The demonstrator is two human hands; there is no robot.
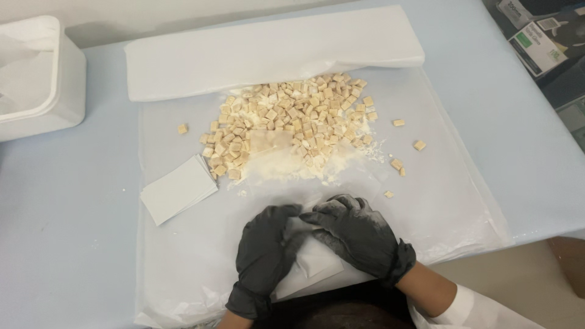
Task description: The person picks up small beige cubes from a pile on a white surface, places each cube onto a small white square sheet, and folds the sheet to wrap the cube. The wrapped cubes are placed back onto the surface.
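Far left, at ten o'clock from my view's centre: a white rectangular tub [36,76], smooth walls and rounded corners, with a crinkled clear liner inside. It stands on a pale blue, matte surface [67,244].

Next right, at nine o'clock from the hands: a small stack of white paper squares [178,189], flat, crisp-edged, slightly fanned. It lies on a wide sheet of clear plastic film [451,201], glossy and wrinkled at its edges, which covers the middle of the surface.

Along the top, at twelve o'clock: a long white folded wrap [274,52], soft-looking, with a rounded fold on its right end.

Below it: a loose heap of small tan cubes [292,119], dull and dusty, sitting in white powder [304,164] that smears toward the hands. A few stray cubes lie at three o'clock from the heap.

Bottom centre: my left hand [263,259] in a black glove, powder-dusted, its fingers curled and pinching the left edge of a small white paper piece [311,259]. The paper is just below the powder, between both hands, resting on the film. My right hand [359,234], gloved the same, has its fingers pressed together, tips down on the paper's upper edge. I cannot tell whether a cube lies under them.

Far right, at two o'clock: printed cardboard boxes [536,42] beyond the surface edge.
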